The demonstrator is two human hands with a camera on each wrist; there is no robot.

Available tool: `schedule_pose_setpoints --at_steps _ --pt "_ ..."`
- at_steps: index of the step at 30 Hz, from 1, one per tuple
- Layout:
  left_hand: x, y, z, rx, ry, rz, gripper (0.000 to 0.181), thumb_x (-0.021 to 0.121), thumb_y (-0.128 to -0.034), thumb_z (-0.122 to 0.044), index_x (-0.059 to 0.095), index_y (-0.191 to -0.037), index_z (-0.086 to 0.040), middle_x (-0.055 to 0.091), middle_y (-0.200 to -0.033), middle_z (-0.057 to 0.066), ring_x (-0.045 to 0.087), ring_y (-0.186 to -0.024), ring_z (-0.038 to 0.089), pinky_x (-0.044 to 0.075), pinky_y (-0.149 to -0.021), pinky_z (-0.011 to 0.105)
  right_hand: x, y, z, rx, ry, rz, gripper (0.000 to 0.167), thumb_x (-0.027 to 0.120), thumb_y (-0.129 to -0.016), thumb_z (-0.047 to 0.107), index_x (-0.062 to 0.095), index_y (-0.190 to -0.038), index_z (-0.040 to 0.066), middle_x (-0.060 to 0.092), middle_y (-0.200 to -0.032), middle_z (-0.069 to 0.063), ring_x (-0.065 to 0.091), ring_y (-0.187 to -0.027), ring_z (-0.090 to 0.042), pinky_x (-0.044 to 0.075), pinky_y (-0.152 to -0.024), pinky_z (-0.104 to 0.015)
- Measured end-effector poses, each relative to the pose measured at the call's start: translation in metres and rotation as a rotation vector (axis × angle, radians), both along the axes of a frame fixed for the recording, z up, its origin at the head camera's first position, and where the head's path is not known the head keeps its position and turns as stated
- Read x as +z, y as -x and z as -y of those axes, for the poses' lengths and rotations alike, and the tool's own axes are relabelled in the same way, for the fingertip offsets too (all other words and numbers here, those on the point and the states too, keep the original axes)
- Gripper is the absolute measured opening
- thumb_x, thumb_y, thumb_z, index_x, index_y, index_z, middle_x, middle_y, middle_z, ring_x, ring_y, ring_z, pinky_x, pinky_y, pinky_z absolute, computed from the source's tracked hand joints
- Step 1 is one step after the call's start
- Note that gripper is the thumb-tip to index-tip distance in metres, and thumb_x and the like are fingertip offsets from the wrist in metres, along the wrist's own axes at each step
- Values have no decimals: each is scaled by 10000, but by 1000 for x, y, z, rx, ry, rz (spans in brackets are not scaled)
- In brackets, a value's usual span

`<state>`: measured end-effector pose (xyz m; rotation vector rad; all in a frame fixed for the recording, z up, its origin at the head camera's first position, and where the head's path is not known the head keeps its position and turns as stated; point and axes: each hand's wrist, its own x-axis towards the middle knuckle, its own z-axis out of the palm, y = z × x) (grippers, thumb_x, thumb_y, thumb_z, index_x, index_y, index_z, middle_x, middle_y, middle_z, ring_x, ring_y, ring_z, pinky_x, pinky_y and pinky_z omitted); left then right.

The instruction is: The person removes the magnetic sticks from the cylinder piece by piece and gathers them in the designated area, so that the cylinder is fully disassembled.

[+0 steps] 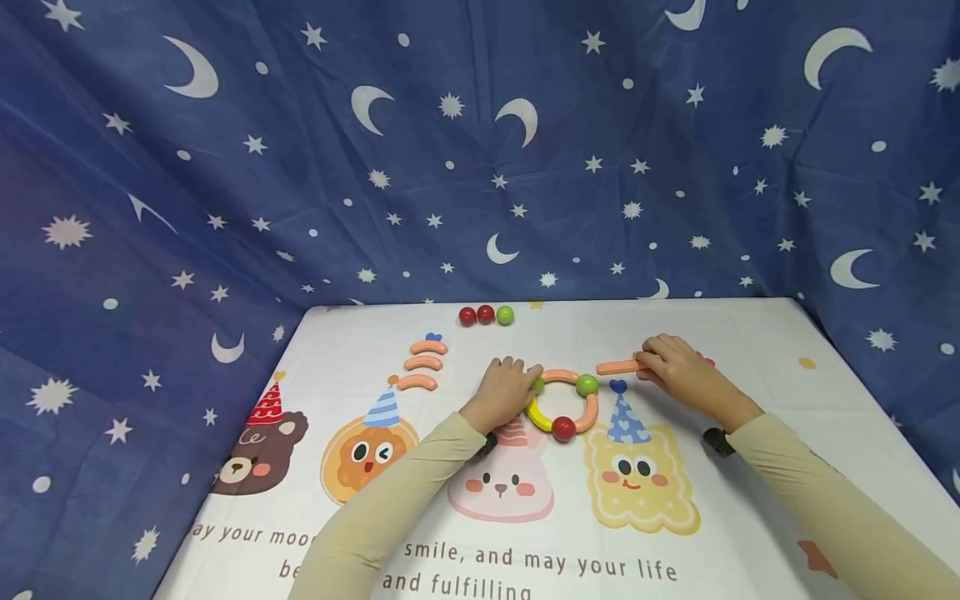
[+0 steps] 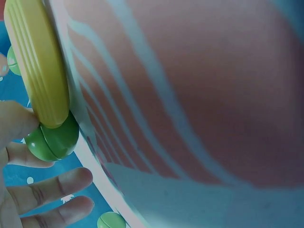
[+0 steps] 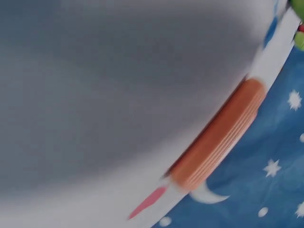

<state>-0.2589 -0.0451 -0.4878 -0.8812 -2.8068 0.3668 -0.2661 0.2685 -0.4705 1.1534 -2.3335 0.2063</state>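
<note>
A ring of curved rods and balls lies mid-table: a yellow curved rod (image 1: pixel 537 417), orange curved rods (image 1: pixel 560 376), a red ball (image 1: pixel 563 429) and a green ball (image 1: pixel 587 384). At its left side my left hand (image 1: pixel 504 390) pinches another green ball (image 2: pixel 52 142) between thumb and forefinger, beside the yellow rod's end; the other fingers are spread. My right hand (image 1: pixel 675 371) is over the right end of a straight orange rod (image 1: pixel 617 367). In the right wrist view that rod lies on the table with no fingers seen on it.
Three orange curved rods (image 1: pixel 423 362) lie in a column at the left. Toward the back edge sit two red balls (image 1: pixel 486 314) and a green ball (image 1: pixel 506 315) in a row. A printed white cloth (image 1: pixel 787 500) covers the table; a blue starry curtain (image 1: pixel 480 167) hangs behind.
</note>
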Motion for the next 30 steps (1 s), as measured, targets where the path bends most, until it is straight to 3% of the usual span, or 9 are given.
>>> schedule_pose_setpoints --at_steps 8,10,12,15,17,19,21,22,30 --pt "2 0 0 5 3 14 297 494 -950 -407 505 -1191 -235 655 -1015 29 617 -924 198 497 -850 346 -10 -9 -39 -74 -68 33 235 765 -681 20 634 -875 44 587 -864 -56 502 -754 -206 459 -704 -372" --pt "2 -1 0 9 4 19 299 494 -950 -405 505 -1195 -234 654 -1016 30 615 -928 199 494 -848 346 -13 -11 -47 -80 -83 36 195 744 -716 38 623 -870 46 582 -868 -60 498 -754 -208 455 -700 -376" --pt "2 -1 0 9 4 21 302 492 -951 -405 505 -1200 -234 655 -1021 30 615 -930 199 494 -852 348 -15 -13 -53 -81 -94 27 116 668 -850 150 618 -876 48 548 -849 -62 498 -759 -213 452 -699 -385" --pt "1 -1 -1 5 -2 16 298 495 -950 -404 506 -1195 -233 656 -1018 30 616 -924 199 495 -853 348 -20 -14 -60 -78 -112 19 263 503 -966 274 612 -883 50 544 -854 -71 504 -754 -216 456 -688 -385" --pt "1 -1 0 1 -1 10 299 499 -948 -406 505 -1193 -234 656 -1017 29 617 -920 196 497 -856 347 -22 -13 -62 -80 -128 30 242 535 -950 277 616 -878 60 542 -858 -69 506 -754 -213 456 -688 -386" --pt "0 -1 0 -3 -4 3 295 509 -943 -405 506 -1184 -235 656 -1009 28 618 -911 194 499 -845 343 -24 -12 -62 -87 -148 41 140 686 -838 191 622 -867 70 539 -854 -57 505 -746 -201 449 -682 -383" --pt "-1 -1 0 -7 -4 -4 295 520 -936 -408 506 -1175 -234 655 -998 26 619 -903 192 501 -831 338 -25 -12 -61 -98 -169 55 221 785 -692 111 626 -841 76 531 -834 -48 498 -736 -192 440 -676 -382" --pt "-1 -1 0 -7 -5 -7 296 522 -935 -410 505 -1172 -235 654 -995 25 620 -902 191 500 -825 337 -26 -12 -60 -109 -178 63 240 803 -671 110 630 -835 79 529 -826 -45 490 -738 -188 432 -671 -383" --pt "0 0 0 7 3 13 303 498 -946 -419 495 -1188 -236 650 -1011 26 619 -923 195 497 -835 342 -25 -12 -51 -198 -252 156 205 777 -733 128 652 -881 63 580 -815 -73 488 -796 -220 430 -701 -398"
